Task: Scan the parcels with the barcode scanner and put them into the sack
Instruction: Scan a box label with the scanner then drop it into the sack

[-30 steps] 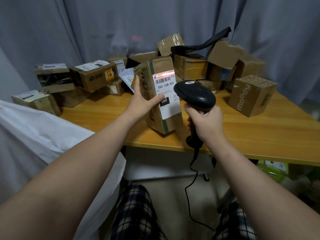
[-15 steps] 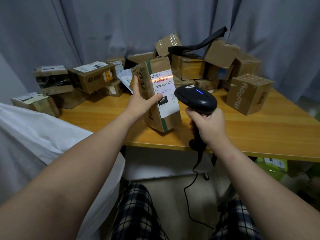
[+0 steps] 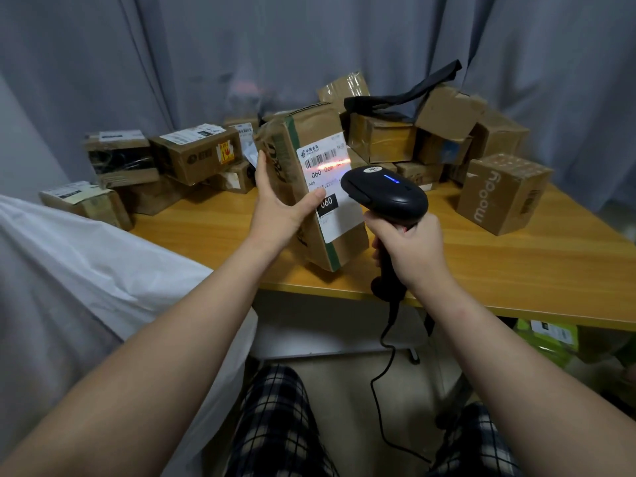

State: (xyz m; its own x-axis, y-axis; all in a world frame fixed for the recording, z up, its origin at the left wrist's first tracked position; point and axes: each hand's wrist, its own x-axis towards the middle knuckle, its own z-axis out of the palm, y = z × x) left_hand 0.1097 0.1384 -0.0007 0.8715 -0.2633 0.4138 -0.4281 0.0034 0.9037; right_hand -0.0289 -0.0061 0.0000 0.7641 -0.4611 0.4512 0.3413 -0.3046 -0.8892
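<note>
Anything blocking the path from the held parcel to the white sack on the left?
Nothing visible. The left hand grips the parcel near the table's front edge; the sack sits lower left, with only bare tabletop between them. The small box at the table's left end lies further back, off that line.

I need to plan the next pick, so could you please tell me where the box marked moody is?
In the head view, the moody box sits on the right side of the table, beside the box pile, right of the scanner.

A makeshift parcel-sorting corner in a room; grey curtains behind a wooden table heaped with taped cardboard parcels
</note>
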